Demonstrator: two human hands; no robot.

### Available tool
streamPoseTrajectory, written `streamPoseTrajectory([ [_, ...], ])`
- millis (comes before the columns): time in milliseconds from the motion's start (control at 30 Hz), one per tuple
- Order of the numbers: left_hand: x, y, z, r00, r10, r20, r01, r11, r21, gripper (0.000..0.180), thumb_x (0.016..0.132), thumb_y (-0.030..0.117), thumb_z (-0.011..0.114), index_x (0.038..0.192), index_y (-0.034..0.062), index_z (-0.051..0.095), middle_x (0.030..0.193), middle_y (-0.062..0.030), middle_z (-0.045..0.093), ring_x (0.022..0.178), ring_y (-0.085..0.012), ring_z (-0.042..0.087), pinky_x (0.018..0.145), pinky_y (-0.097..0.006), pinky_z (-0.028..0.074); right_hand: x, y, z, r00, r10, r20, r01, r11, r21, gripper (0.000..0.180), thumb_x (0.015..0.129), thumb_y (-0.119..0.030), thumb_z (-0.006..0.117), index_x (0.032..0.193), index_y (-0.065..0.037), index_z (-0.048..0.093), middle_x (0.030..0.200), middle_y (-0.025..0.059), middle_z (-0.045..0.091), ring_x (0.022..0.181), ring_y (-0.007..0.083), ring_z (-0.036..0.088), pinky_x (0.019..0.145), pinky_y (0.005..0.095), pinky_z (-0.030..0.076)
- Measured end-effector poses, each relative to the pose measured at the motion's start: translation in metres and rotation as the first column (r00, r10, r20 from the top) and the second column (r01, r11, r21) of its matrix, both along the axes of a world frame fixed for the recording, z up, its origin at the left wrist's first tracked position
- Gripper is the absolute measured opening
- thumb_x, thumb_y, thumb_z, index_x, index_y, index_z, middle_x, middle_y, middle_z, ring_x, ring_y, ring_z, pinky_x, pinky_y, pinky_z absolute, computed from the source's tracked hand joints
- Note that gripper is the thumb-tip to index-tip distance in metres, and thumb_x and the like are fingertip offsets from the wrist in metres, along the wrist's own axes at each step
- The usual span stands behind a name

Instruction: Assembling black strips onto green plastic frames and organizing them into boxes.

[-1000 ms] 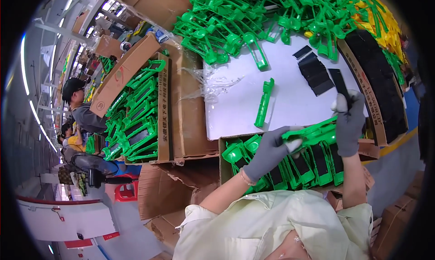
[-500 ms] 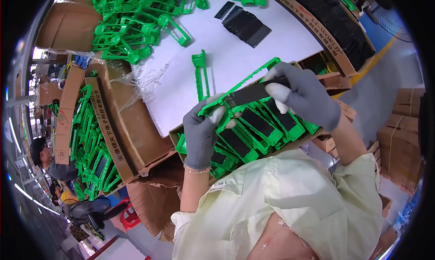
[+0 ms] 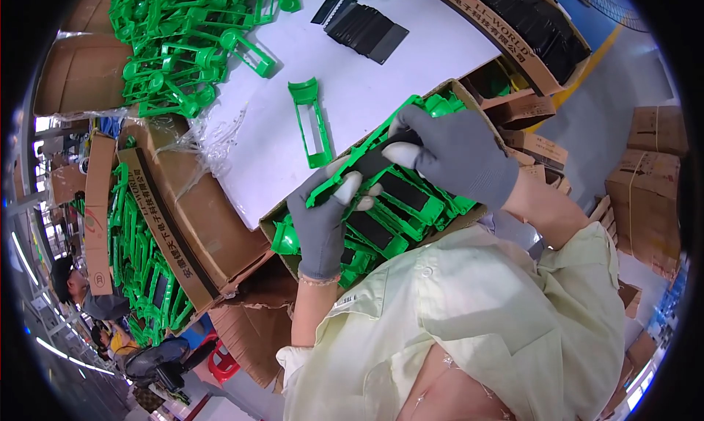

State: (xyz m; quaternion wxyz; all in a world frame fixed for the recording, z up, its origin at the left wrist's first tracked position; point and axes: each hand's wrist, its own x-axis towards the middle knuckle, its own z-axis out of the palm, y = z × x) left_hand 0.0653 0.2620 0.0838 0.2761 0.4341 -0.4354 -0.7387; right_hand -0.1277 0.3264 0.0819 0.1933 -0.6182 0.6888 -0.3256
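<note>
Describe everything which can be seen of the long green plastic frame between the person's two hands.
The long, narrow green plastic frame looks smooth and glossy, with a thin rail along its far side. It slants from lower left to upper right, over a brown cardboard box of similar frames. The gray-gloved left hand grips its lower-left end. Near its middle, the gray-gloved right hand pinches a flat black strip lying against it. Both hands hide part of it.

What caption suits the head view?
Gray-gloved left hand and right hand hold a green plastic frame and flat black strip over a brown cardboard box of similar frames.
</note>
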Motion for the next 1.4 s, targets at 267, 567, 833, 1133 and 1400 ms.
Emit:
streamPoseTrajectory([
  [267,0.008,0.002,0.002,0.995,-0.047,0.090,0.052,0.997,-0.058,0.034,0.082,0.008,0.063,0.109,-0.0105,0.058,0.088,-0.0170,0.065,0.065,-0.0229,0.066,0.050,-0.022,0.050,-0.021,0.006,0.002,0.968,-0.098,0.230,0.106,0.994,-0.024,0.037,0.077,-0.032,0.072,0.103,-0.009,0.060,0.071,0.0053,0.061,0.057,0.0133,0.060,0.055,0.0260,0.048],
  [567,0.000,-0.004,0.003,0.929,-0.168,0.329,0.197,0.979,-0.056,0.038,0.075,0.001,0.067,0.111,-0.0029,0.054,0.079,-0.0079,0.060,0.051,-0.0170,0.059,0.042,-0.022,0.045,0.001,0.055,-0.016,0.994,-0.106,0.027,0.105,0.994,0.024,0.027,0.079,-0.032,0.070,0.081,-0.007,0.062,0.051,0.0078,0.053,0.047,0.0228,0.056,0.048,0.0305,0.043],
  [833,-0.001,-0.029,-0.005,0.499,-0.028,0.866,0.758,0.499,-0.421,0.070,0.069,0.030,0.079,0.127,0.0099,0.046,0.103,-0.0102,0.058,0.092,-0.0264,0.062,0.076,-0.036,0.050,-0.039,0.034,0.015,0.998,-0.055,-0.004,0.054,0.959,0.277,0.034,0.072,-0.036,0.071,0.093,-0.010,0.067,0.057,0.0069,0.056,0.052,0.0161,0.056,0.051,0.0297,0.042],
  [1133,-0.025,-0.180,-0.058,0.583,0.253,0.772,0.800,-0.015,-0.599,0.058,0.070,0.014,0.071,0.124,0.0155,0.050,0.111,-0.0099,0.058,0.098,-0.0323,0.058,0.074,-0.041,0.051,-0.130,-0.121,-0.076,0.877,0.201,-0.436,-0.248,0.967,-0.053,0.022,0.078,-0.016,0.065,0.100,-0.015,0.062,0.101,0.0028,0.060,0.089,0.0240,0.061,0.075,0.0369,0.049],
  [1400,-0.034,-0.198,-0.076,0.279,0.182,0.943,0.932,0.183,-0.312,0.067,0.063,0.009,0.074,0.124,0.0144,0.049,0.105,-0.0130,0.057,0.097,-0.0351,0.056,0.082,-0.043,0.048,-0.116,-0.149,-0.078,0.803,0.412,-0.431,-0.308,0.906,0.292,0.034,0.071,-0.016,0.069,0.103,-0.014,0.058,0.099,0.0036,0.060,0.087,0.0258,0.061,0.074,0.0378,0.048],
])
